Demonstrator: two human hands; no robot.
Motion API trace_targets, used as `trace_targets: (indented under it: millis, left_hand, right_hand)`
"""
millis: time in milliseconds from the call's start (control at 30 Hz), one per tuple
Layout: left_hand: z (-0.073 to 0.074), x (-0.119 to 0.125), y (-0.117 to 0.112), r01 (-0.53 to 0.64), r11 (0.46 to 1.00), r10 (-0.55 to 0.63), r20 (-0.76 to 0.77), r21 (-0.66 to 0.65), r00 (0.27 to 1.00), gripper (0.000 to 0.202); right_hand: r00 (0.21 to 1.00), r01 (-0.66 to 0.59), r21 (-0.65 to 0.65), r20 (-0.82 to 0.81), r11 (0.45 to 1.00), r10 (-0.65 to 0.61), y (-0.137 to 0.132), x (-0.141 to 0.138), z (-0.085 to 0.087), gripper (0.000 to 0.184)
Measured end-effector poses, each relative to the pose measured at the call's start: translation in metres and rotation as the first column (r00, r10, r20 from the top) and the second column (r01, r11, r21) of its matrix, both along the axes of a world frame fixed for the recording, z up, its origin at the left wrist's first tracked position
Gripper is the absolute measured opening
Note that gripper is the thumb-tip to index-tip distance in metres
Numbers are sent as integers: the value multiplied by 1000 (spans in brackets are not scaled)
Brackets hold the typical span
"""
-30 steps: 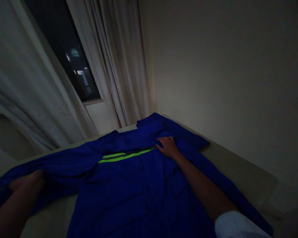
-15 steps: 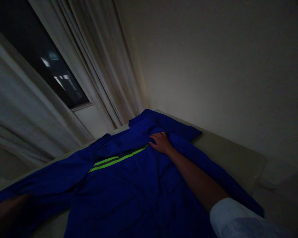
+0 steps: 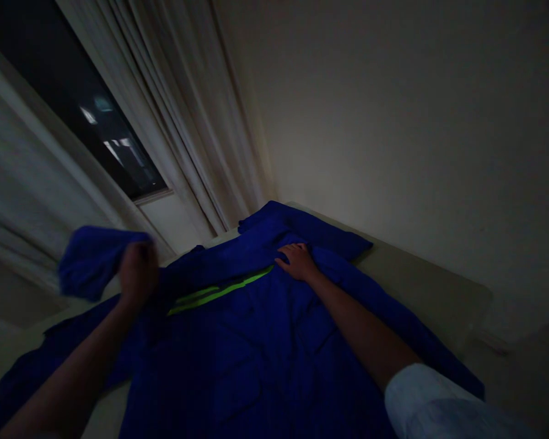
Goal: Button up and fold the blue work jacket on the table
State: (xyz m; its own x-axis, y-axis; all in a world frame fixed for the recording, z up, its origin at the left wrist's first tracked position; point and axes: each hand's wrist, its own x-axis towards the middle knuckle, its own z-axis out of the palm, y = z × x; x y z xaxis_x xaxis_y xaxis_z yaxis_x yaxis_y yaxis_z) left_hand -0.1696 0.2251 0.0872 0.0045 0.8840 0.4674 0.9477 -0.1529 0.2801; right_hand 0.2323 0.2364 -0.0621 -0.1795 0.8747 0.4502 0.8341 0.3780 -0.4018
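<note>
Lifted since the earlier frame: one sleeve (image 3: 94,262) of the blue work jacket (image 3: 256,347), which lies on a pale surface (image 3: 421,299); soft, light cloth, best taken at cuff or collar. Left hand (image 3: 138,274) has its fingers closed on the sleeve. Right hand (image 3: 297,262) lies flat near the collar, fingers open, holding nothing.

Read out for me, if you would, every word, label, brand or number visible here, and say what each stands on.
None is readable: the blue work jacket shows a green reflective stripe without visible lettering; the glowing shapes beyond the window are too blurred to read.
</note>
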Motion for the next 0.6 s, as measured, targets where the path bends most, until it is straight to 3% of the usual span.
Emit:
trace_targets:
  millis: [67,133,200,233,300,367,467,533,600]
  left_hand:
    - [-37,32,1,244,955,-261,-85,-169,962,33]
    - [-74,54,-5,401,867,-453,-132,-297,881,32]
    - [-102,62,-14,456,808,-547,-188,-372,816,39]
    - [-111,60,-19,445,810,-546,-216,-381,809,43]
    - [-119,53,-27,373,865,-471,-283,-337,836,49]
    - [-117,48,-34,253,930,-337,-342,-268,877,51]
    - [-108,56,-63,113,954,-213,-366,-277,906,53]
    - [-106,69,-105,183,923,-288,-291,-340,912,53]
    - [-108,79,-166,386,850,-460,-148,-358,875,51]
  right_hand:
    - [989,10,-2,-145,1000,-10,4,4,-3,42]
    - [949,-4,-5,-316,1000,3,8,8,-5,59]
    - [900,-34,6,-434,999,33,9,12,-6,77]
    - [885,-47,14,-463,999,48,9,13,-5,84]
    - [881,-57,32,-469,998,65,6,13,-3,89]
    - [909,-42,39,-414,998,54,3,11,-1,83]
    - [969,16,38,-245,999,-6,2,8,1,49]
    - [988,35,34,-150,999,-30,4,7,0,33]
    - [993,40,32,-109,999,-36,7,8,-2,36]
